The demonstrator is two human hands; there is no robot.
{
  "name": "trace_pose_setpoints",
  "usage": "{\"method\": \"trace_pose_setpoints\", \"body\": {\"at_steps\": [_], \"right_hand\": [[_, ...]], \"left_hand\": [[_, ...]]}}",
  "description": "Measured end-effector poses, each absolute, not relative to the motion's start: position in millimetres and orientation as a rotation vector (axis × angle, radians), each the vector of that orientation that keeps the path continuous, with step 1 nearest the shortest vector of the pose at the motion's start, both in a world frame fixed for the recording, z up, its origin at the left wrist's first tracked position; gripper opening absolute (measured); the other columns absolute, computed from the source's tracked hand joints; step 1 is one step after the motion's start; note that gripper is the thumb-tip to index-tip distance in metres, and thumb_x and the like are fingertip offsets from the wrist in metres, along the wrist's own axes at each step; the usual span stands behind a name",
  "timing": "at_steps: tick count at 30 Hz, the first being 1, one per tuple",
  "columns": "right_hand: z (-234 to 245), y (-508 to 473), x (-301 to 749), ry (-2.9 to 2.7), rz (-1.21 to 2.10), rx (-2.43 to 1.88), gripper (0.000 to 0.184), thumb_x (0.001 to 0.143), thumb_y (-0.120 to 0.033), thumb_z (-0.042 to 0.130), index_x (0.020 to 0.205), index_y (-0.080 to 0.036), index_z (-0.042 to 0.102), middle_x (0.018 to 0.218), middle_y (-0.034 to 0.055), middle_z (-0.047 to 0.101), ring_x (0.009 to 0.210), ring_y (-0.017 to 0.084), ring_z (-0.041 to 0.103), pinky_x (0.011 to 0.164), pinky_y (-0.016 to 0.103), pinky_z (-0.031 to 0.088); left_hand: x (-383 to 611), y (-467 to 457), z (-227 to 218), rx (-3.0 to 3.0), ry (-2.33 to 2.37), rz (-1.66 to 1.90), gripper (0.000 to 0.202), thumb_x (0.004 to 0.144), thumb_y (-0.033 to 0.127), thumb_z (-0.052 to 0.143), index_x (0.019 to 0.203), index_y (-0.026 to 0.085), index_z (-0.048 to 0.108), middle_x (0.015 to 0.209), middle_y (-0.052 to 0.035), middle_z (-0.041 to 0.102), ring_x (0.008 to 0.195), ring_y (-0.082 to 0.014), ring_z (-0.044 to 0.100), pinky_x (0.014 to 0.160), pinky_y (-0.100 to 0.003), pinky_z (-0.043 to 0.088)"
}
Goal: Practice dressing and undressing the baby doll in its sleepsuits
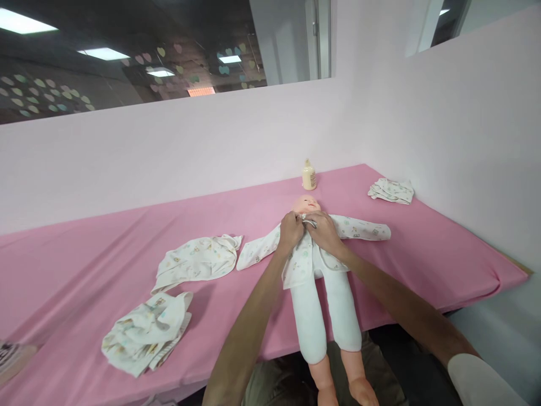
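A baby doll (308, 204) lies on its back on the pink table (105, 254), head away from me, legs hanging over the near edge. It wears a white printed shirt (359, 228) with sleeves spread out to both sides, and white leggings (321, 310). My left hand (291, 229) and my right hand (324, 230) meet at the doll's chest just under its chin. Both are closed, pinching the shirt's front edges together at the neckline.
A small cream bottle (309, 175) stands behind the doll's head by the wall. A folded printed garment (391, 190) lies at the far right. Two more printed garments (196, 260) (147, 331) lie left of the doll. Pink walls close the back and right.
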State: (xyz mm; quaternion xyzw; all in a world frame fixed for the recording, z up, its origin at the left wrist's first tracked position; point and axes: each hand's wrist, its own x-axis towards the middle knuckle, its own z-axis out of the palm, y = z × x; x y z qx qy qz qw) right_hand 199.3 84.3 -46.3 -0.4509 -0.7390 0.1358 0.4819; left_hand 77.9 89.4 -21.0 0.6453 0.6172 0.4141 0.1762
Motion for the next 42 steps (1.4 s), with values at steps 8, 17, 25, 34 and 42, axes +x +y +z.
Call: {"method": "trace_pose_setpoints", "body": {"at_steps": [8,17,25,34,42], "right_hand": [[-40.9,81.8,200.5,-1.755,0.324,-1.111,0.03,0.093,-0.026,0.04,0.076,-0.02,0.065,0.09,0.006,0.069,0.094,0.021,0.06,0.091,0.038,0.043],[-47.5,89.8,203.7,-1.767,0.377,-1.062,0.024,0.081,-0.015,0.047,0.084,-0.021,0.069,0.098,0.0049,0.071,0.1,0.022,0.06,0.097,0.04,0.042],[-45.5,86.9,203.4,-1.808,0.365,-1.058,0.026,0.082,-0.013,0.044,0.088,-0.02,0.069,0.1,0.0064,0.071,0.099,0.023,0.061,0.096,0.04,0.042],[-37.8,76.5,202.0,-1.742,0.363,-1.2,0.032,0.086,-0.013,0.047,0.111,-0.015,0.066,0.109,0.0098,0.07,0.104,0.024,0.06,0.094,0.039,0.043],[-39.1,81.2,204.5,-1.733,0.462,-1.177,0.031,0.082,-0.011,0.047,0.102,-0.018,0.07,0.11,0.0084,0.067,0.109,0.023,0.058,0.098,0.039,0.043]], "left_hand": [[76.1,95.5,-27.7,1.731,1.646,1.205,0.021,0.083,0.017,0.044,0.062,0.02,0.047,0.067,-0.0019,0.058,0.066,-0.0155,0.053,0.061,-0.027,0.038],[78.9,99.6,-31.3,1.543,1.507,1.308,0.015,0.08,0.013,0.046,0.085,0.015,0.06,0.09,-0.0079,0.068,0.084,-0.0165,0.063,0.077,-0.029,0.048],[77.7,97.6,-28.4,1.583,1.419,1.295,0.01,0.081,0.017,0.05,0.088,0.016,0.058,0.094,-0.0081,0.067,0.082,-0.0159,0.064,0.077,-0.029,0.049],[80.3,93.3,-24.4,1.44,1.262,1.313,0.02,0.078,0.012,0.051,0.098,0.017,0.049,0.086,-0.0029,0.064,0.081,-0.0145,0.063,0.072,-0.027,0.049],[76.1,93.5,-25.3,1.439,1.303,1.303,0.021,0.078,0.009,0.05,0.097,0.018,0.049,0.08,-0.0001,0.061,0.074,-0.0119,0.059,0.071,-0.024,0.045]]}}
